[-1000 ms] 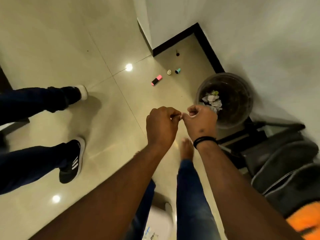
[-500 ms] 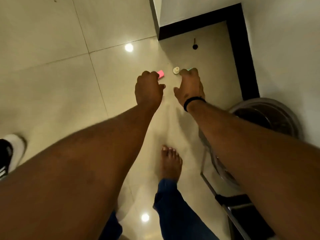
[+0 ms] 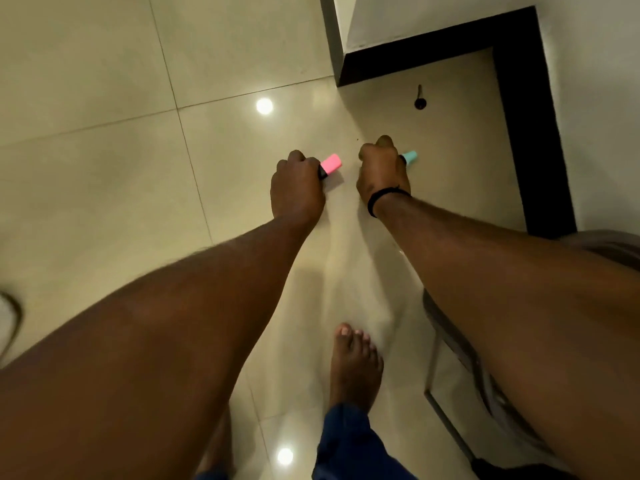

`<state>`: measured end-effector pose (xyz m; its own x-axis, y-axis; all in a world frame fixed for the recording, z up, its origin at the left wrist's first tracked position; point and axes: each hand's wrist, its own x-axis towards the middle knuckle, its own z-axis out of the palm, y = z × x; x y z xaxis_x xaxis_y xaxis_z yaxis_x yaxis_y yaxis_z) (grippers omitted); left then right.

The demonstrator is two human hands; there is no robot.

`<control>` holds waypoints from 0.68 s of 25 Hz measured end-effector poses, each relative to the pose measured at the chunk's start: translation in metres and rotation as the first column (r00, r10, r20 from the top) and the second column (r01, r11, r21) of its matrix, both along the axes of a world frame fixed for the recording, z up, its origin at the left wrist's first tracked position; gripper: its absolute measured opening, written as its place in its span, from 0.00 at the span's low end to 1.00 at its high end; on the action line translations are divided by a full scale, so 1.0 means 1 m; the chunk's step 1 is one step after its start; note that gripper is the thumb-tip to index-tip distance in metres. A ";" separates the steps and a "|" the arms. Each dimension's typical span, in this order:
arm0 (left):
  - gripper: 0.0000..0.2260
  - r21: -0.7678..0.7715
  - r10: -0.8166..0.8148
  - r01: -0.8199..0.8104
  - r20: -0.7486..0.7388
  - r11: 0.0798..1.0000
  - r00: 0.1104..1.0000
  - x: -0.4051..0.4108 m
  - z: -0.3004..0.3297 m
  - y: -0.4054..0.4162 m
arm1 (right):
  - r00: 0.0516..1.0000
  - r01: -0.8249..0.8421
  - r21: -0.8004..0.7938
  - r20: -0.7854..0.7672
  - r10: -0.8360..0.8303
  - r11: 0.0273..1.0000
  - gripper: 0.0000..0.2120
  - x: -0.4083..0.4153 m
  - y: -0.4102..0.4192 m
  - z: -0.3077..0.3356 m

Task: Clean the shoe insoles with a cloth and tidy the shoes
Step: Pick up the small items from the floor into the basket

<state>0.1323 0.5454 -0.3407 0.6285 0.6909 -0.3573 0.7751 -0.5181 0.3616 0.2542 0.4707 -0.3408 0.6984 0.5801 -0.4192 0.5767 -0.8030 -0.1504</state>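
Note:
No insole or cloth is in view. Both my arms reach down to the tiled floor (image 3: 104, 168). My left hand (image 3: 297, 188) is closed around the dark end of a small pink marker (image 3: 330, 163), whose pink end sticks out to the right. My right hand (image 3: 382, 171), with a black band at the wrist, is curled over a small teal marker (image 3: 409, 156); only its teal tip shows past the fingers. A sliver of a black-and-white shoe (image 3: 8, 320) shows at the left edge.
My bare foot (image 3: 355, 362) stands on the tile below the hands. A black door stopper (image 3: 419, 100) sits near the corner with the dark skirting (image 3: 519, 116). A round bin's rim (image 3: 609, 244) and a metal frame (image 3: 450, 393) are at the right.
My hands dropped from in front of the bin down to the floor. The left one closed on the pink marker and the right on the teal one; the small cream item is now hidden.

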 end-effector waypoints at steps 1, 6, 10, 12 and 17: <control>0.07 -0.027 0.032 -0.031 0.022 0.999 0.999 -0.006 0.015 -0.001 | 0.999 0.041 0.043 -0.020 -0.040 0.998 0.15 -0.009 -0.003 0.015; 0.04 -0.118 0.065 -0.046 0.156 0.992 0.986 -0.039 0.156 -0.041 | 0.973 0.229 0.213 -0.053 -0.223 0.950 0.12 -0.057 -0.030 0.159; 0.03 -0.193 0.066 -0.023 0.221 0.981 0.973 -0.066 0.292 -0.092 | 0.927 0.371 0.263 -0.044 -0.373 0.891 0.12 -0.090 -0.094 0.301; 0.03 -0.234 0.003 0.064 0.273 0.970 0.962 -0.078 0.375 -0.124 | 0.877 0.462 0.302 -0.020 -0.479 0.834 0.12 -0.110 -0.140 0.383; 0.08 -0.237 -0.279 0.416 0.453 0.878 0.847 -0.103 0.530 -0.225 | 0.622 0.715 0.436 -0.038 -0.782 0.547 0.08 -0.171 -0.265 0.544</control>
